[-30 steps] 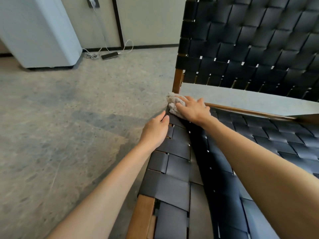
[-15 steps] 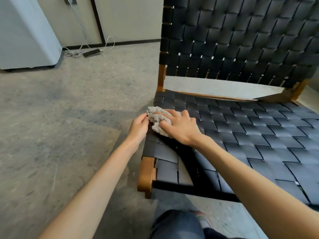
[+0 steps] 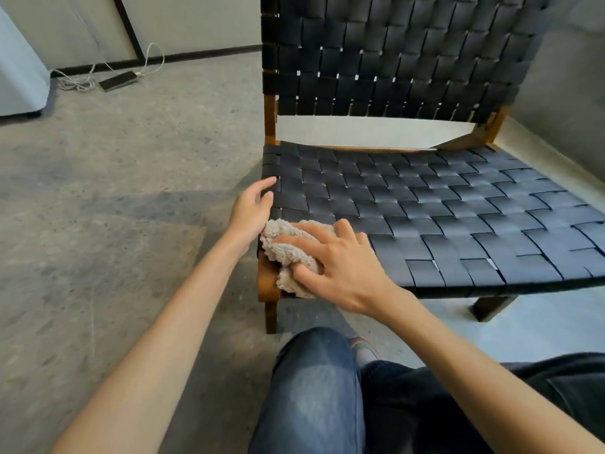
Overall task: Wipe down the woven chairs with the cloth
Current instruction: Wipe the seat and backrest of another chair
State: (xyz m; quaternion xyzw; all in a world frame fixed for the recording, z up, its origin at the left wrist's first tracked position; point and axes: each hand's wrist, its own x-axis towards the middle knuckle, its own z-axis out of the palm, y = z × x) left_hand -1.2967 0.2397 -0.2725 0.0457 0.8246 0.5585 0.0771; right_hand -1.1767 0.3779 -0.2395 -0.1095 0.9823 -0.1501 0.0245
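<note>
The woven seat (image 3: 442, 204) lies open to the right of the cloth (image 3: 288, 253). The tall chair back (image 3: 393, 54) blocks the far side, with a gap under it. A grey wall (image 3: 563, 93) stands close on the right. The floor (image 3: 114, 191) on the left is open.

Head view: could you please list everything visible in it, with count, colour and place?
woven chair: one, black straps on brown wood frame, centre and right
cloth: one, beige, seat's near left corner
appliance: one, white, far left edge
cable: one, white, on floor by the wall
adapter: one, black, beside the cable
floor: grey, speckled
knee: one, blue jeans, bottom centre
left hand: one, rests on the seat's left edge
right hand: one, holds the cloth on the seat
</note>
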